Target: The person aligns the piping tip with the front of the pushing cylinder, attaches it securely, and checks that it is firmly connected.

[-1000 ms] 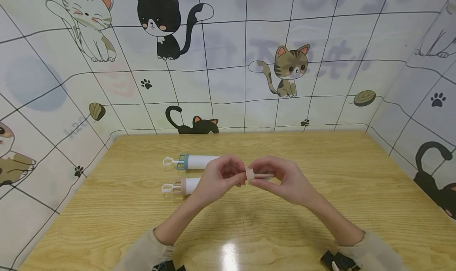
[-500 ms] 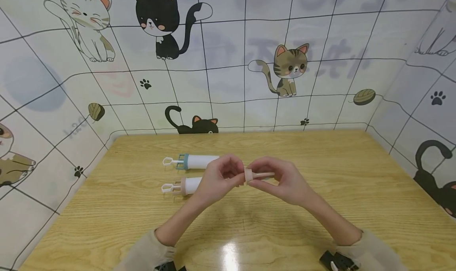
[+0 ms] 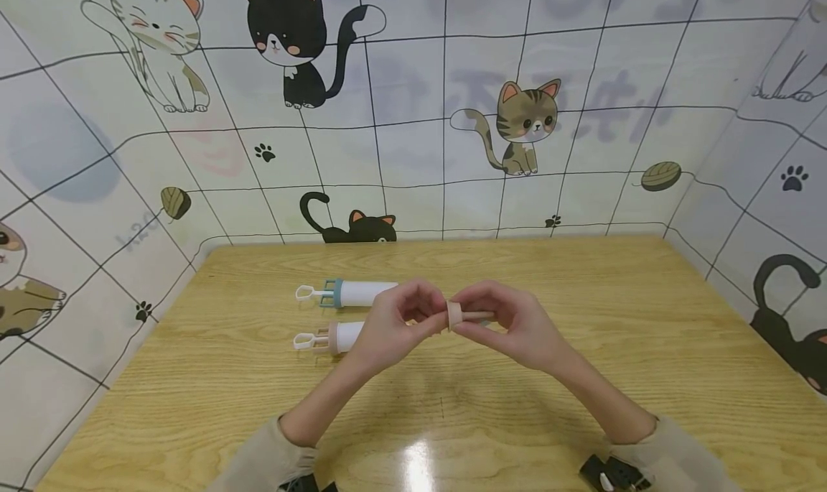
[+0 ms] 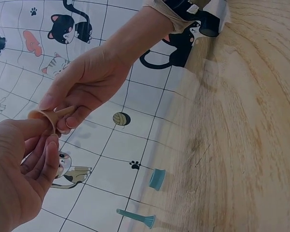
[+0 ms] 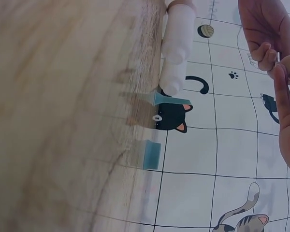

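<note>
Above the table, both hands meet at a beige nozzle (image 3: 455, 315) with a cup-shaped wide end and a thin tapered stem. My left hand (image 3: 402, 328) pinches the rim of the wide end; the left wrist view shows the wide end of the beige nozzle (image 4: 37, 114) against my left fingers. From the other side my right hand (image 3: 513, 327) holds the nozzle with thumb and fingers, its stem pointing into that palm. Two white syringe-like tubes lie behind my left hand, one with a blue collar (image 3: 337, 294), one with a beige collar (image 3: 332, 338). Their right ends are hidden.
A teal nozzle (image 4: 137, 218) and a short teal cap (image 4: 157, 179) stand on the wooden table (image 3: 581, 406); in the head view my right hand mostly covers them. A cat-print sheet (image 3: 413, 154) surrounds the table's back and sides.
The beige nozzle has tilted and shifted slightly between my fingers. Both hands keep nearly the same place, and the tubes have not moved.
</note>
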The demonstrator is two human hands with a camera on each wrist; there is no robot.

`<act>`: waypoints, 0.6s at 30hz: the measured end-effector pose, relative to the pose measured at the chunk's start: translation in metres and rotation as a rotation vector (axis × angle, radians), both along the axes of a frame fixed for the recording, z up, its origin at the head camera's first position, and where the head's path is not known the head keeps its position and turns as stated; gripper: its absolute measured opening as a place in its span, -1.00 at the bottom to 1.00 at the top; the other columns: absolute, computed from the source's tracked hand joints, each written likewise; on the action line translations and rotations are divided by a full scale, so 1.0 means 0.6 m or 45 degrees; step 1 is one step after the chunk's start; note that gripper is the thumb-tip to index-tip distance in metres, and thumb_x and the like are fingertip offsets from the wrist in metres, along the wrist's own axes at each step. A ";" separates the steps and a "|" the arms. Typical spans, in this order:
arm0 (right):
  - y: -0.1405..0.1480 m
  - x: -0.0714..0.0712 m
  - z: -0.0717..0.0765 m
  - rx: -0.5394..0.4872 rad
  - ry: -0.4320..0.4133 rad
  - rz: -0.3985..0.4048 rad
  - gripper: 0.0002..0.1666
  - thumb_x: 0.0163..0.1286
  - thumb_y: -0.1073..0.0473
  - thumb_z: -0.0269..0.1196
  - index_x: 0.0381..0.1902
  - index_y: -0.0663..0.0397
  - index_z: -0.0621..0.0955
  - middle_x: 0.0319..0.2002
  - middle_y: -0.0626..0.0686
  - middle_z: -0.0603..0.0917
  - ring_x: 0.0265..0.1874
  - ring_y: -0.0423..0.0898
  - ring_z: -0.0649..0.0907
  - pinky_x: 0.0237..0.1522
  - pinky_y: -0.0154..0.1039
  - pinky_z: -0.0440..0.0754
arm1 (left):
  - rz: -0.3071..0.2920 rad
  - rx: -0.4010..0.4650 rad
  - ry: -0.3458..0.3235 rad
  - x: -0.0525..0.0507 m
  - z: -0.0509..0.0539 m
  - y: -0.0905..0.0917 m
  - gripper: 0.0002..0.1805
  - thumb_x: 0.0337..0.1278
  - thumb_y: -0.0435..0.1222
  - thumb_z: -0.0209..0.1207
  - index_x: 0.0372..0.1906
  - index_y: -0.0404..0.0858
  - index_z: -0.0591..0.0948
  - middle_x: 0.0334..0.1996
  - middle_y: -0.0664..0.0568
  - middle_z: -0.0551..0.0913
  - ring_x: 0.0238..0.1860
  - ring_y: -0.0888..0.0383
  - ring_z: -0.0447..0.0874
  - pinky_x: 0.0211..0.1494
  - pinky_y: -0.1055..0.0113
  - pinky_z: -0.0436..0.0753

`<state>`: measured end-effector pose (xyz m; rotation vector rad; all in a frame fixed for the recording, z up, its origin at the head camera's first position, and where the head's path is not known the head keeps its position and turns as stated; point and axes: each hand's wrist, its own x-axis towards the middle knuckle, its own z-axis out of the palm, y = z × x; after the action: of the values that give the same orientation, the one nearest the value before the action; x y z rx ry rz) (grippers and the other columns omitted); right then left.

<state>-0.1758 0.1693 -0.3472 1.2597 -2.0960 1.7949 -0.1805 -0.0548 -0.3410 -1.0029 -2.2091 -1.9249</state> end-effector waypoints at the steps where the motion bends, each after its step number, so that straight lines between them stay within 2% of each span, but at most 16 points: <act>1: 0.000 0.000 0.000 0.002 -0.001 -0.004 -0.58 0.28 0.57 0.31 0.07 0.27 0.59 -0.03 0.17 0.68 -0.06 -0.01 0.73 -0.02 -0.10 0.69 | 0.000 -0.002 -0.002 0.000 0.000 0.000 -0.90 0.21 -0.45 0.34 -0.25 -0.31 0.62 -0.42 -0.03 0.69 -0.39 0.15 0.64 -0.32 0.37 0.61; 11: 0.003 0.002 0.003 0.039 -0.007 -0.073 -0.58 0.28 0.54 0.33 0.07 0.23 0.60 -0.08 0.12 0.70 -0.16 -0.05 0.73 -0.13 -0.20 0.72 | -0.007 0.004 -0.028 0.000 0.008 -0.005 -0.91 0.24 -0.42 0.34 -0.26 -0.26 0.62 -0.44 -0.02 0.68 -0.43 0.11 0.63 -0.34 0.33 0.63; 18: 0.008 -0.002 0.003 0.028 0.011 -0.074 -0.61 0.29 0.55 0.32 0.06 0.25 0.61 -0.10 0.14 0.70 -0.19 -0.05 0.74 -0.16 -0.20 0.72 | -0.018 0.011 -0.023 -0.001 0.005 -0.007 -0.91 0.25 -0.42 0.32 -0.24 -0.26 0.61 -0.42 0.00 0.68 -0.42 -0.06 0.63 -0.34 0.34 0.63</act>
<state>-0.1768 0.1742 -0.3453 1.1971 -2.1307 1.7441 -0.1811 -0.0592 -0.3381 -1.0064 -2.2070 -1.9555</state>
